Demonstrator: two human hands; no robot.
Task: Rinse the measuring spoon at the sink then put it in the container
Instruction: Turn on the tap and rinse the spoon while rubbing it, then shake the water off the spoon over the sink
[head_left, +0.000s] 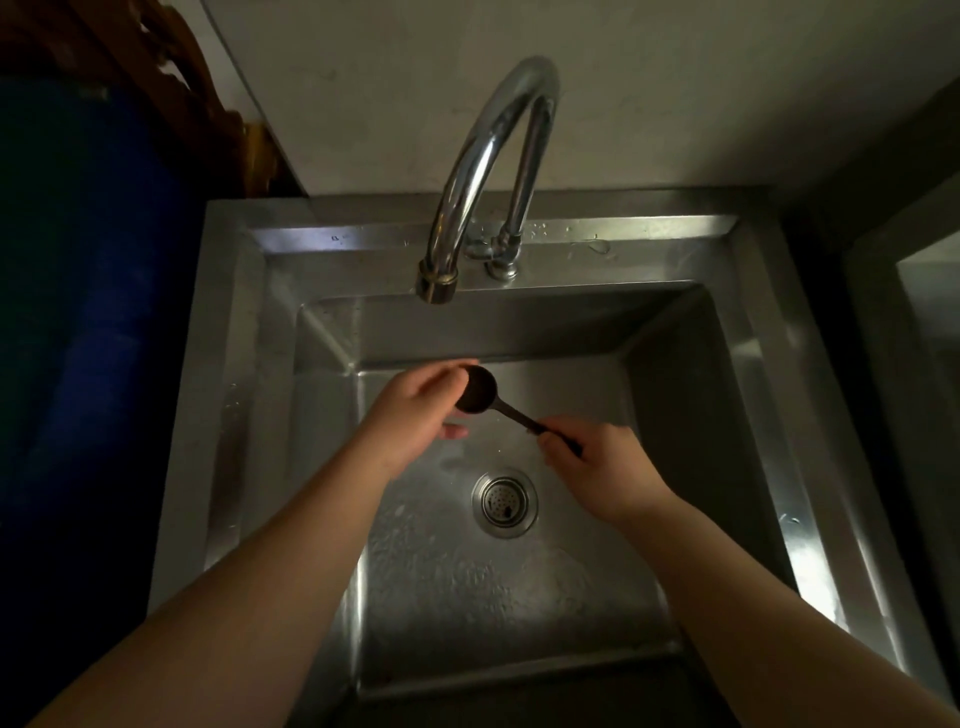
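I see the steel sink (769, 395) filling most of the view, curved tap (493, 171) at the back, no water running that I can make out. Drain (504, 501) sits mid-basin. Both hands are over the basin: left hand (415, 410) w/ fingers curled round the bowl of the dark measuring spoon (480, 389), right hand (597, 462) pinched shut on its handle end.

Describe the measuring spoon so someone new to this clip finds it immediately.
Start at the steel sink, below the curved faucet. Both hands meet over the basin, above the drain. The measuring spoon spans them: dark round bowl at the left hand, thin handle in the right hand.
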